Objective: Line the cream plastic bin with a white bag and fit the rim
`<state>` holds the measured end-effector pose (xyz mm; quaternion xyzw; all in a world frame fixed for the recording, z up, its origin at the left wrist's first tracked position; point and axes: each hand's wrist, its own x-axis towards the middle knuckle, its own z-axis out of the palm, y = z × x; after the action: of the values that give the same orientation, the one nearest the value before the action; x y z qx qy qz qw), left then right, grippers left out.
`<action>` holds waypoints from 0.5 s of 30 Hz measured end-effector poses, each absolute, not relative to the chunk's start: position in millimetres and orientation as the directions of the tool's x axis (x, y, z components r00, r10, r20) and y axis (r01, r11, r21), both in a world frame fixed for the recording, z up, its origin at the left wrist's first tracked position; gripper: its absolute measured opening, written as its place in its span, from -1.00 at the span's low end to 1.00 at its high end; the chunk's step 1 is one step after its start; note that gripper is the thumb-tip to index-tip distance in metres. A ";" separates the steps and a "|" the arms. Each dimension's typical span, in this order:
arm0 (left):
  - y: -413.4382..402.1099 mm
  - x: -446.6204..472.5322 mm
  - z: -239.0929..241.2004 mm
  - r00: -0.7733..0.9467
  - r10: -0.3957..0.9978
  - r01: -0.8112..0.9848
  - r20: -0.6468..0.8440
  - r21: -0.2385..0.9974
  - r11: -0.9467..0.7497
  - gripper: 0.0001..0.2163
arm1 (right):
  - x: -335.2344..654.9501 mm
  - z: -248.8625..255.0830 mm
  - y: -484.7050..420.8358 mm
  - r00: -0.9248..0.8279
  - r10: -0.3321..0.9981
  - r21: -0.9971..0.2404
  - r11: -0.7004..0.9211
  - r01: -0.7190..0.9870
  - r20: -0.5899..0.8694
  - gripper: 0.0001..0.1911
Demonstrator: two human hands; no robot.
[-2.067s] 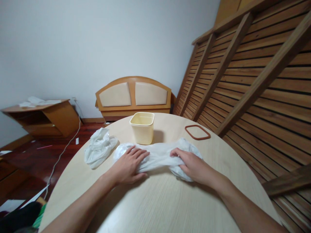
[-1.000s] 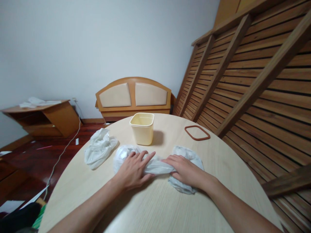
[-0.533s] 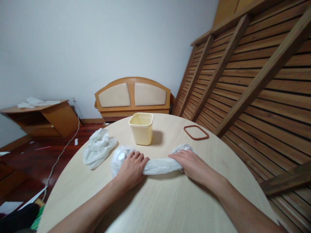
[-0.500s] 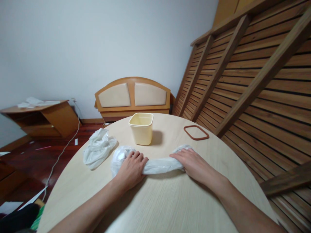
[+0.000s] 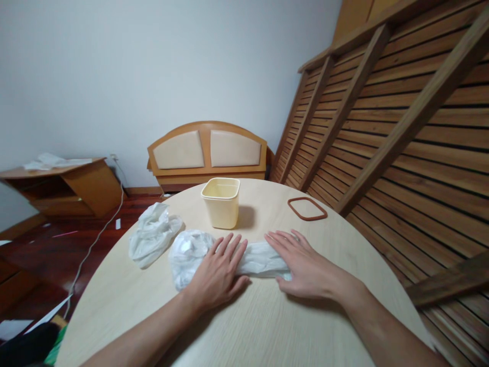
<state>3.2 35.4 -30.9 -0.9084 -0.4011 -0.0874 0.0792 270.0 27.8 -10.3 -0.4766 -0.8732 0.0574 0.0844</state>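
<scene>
A white plastic bag (image 5: 190, 255) lies stretched sideways across the table in front of me, bunched up at its left end. My left hand (image 5: 221, 267) rests flat over its middle, fingers spread. Over the right end lies my right hand (image 5: 298, 261), palm down with fingers extended, covering that part of the bag. Just beyond stands a small cream-yellow plastic bin (image 5: 221, 206), upright with its top open. A second crumpled white plastic bag (image 5: 153, 237) sits at the left. Farther right is a flat brown rounded-square ring (image 5: 307, 209).
Everything sits on a round pale wooden table (image 5: 263, 326). Slatted wooden panels (image 5: 382, 153) lean along the right side. A headboard (image 5: 208, 148) stands behind the table. At left are a low cabinet (image 5: 95, 186) and a white cable (image 5: 93, 244) on the floor.
Both hands have loosened from their grip on the bag and flattened out over it, fingers spreading. The stretched part of the bag now lies flatter and wider.
</scene>
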 end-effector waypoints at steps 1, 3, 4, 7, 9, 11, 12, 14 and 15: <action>35.7 4.8 -33.9 0.662 0.717 0.744 0.218 -0.071 -0.665 -0.29 | 265.1 -12.5 28.1 -0.543 0.833 -0.199 0.553 0.809 0.106 -0.06; 36.4 6.4 -38.7 0.665 0.718 0.741 0.205 -0.060 -0.669 -0.31 | 256.7 -18.2 31.6 -0.549 0.829 -0.230 0.558 0.797 0.107 -0.08; 36.7 6.7 -40.4 0.668 0.717 0.738 0.200 -0.055 -0.673 -0.31 | 253.8 -21.4 34.5 -0.548 0.832 -0.243 0.552 0.798 0.091 -0.12; 37.0 7.0 -41.9 0.657 0.728 0.748 0.196 -0.047 -0.662 -0.36 | 251.4 -30.2 45.0 -0.555 0.830 -0.266 0.547 0.793 0.053 -0.29; 36.9 7.4 -40.7 0.639 0.745 0.764 0.193 -0.039 -0.644 -0.40 | 253.7 -33.8 51.3 -0.566 0.821 -0.266 0.563 0.783 0.072 -0.34; 36.7 7.9 -38.6 0.622 0.761 0.778 0.187 -0.034 -0.627 -0.44 | 257.4 -35.8 55.9 -0.572 0.814 -0.256 0.578 0.775 0.106 -0.34; 36.6 7.9 -37.3 0.616 0.766 0.783 0.182 -0.035 -0.621 -0.46 | 259.3 -36.3 57.6 -0.574 0.811 -0.252 0.582 0.773 0.115 -0.33; 36.4 7.0 -34.4 0.602 0.780 0.795 0.170 -0.040 -0.605 -0.49 | 263.1 -37.1 60.2 -0.582 0.804 -0.252 0.593 0.765 0.125 -0.30; 36.4 6.0 -32.8 0.594 0.788 0.802 0.162 -0.041 -0.596 -0.49 | 264.8 -37.3 61.1 -0.584 0.801 -0.252 0.597 0.762 0.130 -0.29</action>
<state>6.0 36.4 -32.8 -0.8910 -0.4462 -0.0634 0.0546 264.8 61.1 -37.3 -0.4410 -0.8859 0.0849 0.1156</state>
